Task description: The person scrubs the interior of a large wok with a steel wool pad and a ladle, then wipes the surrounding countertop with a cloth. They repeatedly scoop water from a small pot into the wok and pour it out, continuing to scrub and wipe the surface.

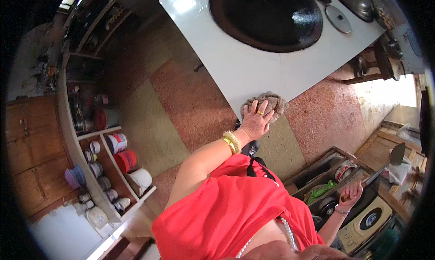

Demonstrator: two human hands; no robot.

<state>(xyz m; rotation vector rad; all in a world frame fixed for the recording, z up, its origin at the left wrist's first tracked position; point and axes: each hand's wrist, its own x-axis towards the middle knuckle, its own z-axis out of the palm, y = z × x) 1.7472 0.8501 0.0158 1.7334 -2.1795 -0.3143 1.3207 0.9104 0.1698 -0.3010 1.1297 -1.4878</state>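
My left hand [256, 121] presses down with spread fingers on a bunched brown-grey cloth [277, 105], which lies over the near corner of a white stove top [251, 69]. A large black wok [268, 18] is set into that surface beyond the cloth. Off to the right, my right hand [354, 193] is closed around the wooden handle of a metal wok spatula [375, 174]. The spatula's broad blade points away from me, above or beside a pale cloth [399, 171]; I cannot tell whether they touch.
A small round lid [338, 19] lies right of the wok. Left stands a shelf unit [102, 188] with several tubs, including a red one [125, 160]. At lower right are a cream gas cooker [360, 226] and a wooden compartment unit [334, 153] holding a green bag [321, 191].
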